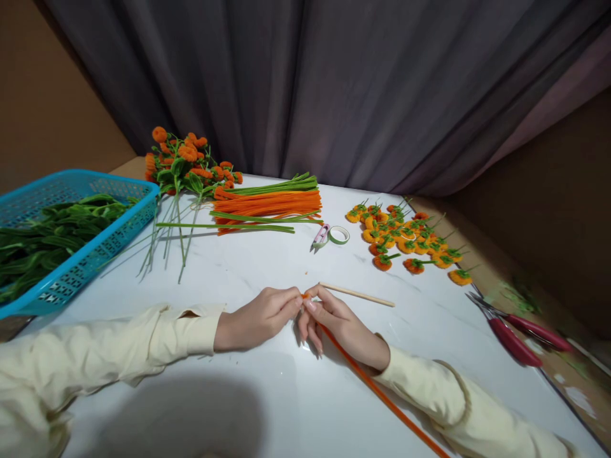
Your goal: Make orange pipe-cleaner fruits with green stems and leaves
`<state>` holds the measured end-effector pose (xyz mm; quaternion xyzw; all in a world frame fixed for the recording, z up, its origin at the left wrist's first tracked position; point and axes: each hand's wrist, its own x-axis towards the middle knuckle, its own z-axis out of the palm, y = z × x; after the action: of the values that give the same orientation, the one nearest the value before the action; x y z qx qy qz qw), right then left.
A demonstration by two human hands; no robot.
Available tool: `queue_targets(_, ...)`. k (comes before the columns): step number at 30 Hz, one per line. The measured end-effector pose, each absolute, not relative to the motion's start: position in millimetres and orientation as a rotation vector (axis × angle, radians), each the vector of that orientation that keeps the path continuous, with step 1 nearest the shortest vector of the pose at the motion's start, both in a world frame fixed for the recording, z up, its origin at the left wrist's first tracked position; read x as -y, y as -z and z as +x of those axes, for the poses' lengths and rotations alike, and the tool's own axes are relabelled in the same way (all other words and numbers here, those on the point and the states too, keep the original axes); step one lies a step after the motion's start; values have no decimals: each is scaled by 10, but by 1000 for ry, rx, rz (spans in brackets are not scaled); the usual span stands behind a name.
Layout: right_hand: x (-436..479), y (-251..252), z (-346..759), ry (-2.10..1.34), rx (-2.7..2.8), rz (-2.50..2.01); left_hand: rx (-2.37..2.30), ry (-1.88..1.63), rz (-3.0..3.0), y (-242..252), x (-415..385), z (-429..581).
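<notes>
An orange pipe cleaner point(377, 379) runs from my fingertips down to the lower right, past the front edge of the view. My left hand point(267, 316) pinches its upper end between thumb and forefinger. Close against it, my right hand point(337, 318) also pinches that end, with its other fingers curled below. A small orange bit shows between the two hands; its exact shape is mostly hidden by the fingers. Just behind my right hand lies a thin wooden stick point(360, 295) on the white table point(229, 394).
At left stands a blue basket point(102, 245) of green leaves. Behind are orange flowers point(186, 152) on stems and bundled orange pipe cleaners point(267, 205) with green ones. Small scissors point(320, 236), a tape roll point(338, 235), several flower heads point(405, 235) and red-handled pliers point(515, 337) lie further right.
</notes>
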<state>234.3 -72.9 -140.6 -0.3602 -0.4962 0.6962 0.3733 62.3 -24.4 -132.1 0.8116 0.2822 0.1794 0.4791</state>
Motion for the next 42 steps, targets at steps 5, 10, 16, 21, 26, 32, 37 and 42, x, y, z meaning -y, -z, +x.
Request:
queue_targets(5, 733, 1391, 2337, -1781, 1269, -930, -666, -450, 1995, 1316, 245, 619)
queue_targets(10, 735, 1392, 2342, -1788, 1272, -938, -664, -445, 2019, 1312, 242, 617)
queue_targets(16, 741, 1386, 2336, -1780, 1273, -954, -669, -417, 2073, 1313, 248, 610)
queue_targets(21, 741, 1386, 2332, -1750, 1294, -968, -666, -411, 2132, 1321, 255, 616)
queue_targets(26, 750, 1419, 2344, -1648, 1394, -1023, -643, -409, 2160, 1322, 262, 619)
queue_targets(32, 774, 1412, 2368, -1416, 1635, -1141, -609, -412, 2199, 1332, 272, 612)
queue_targets(37, 792, 1356, 2385, -1079, 1921, -1210, -627, -424, 2240, 1356, 282, 602)
queue_targets(42, 799, 1375, 2407, -643, 2229, -1199, -627, -436, 2263, 1356, 280, 610)
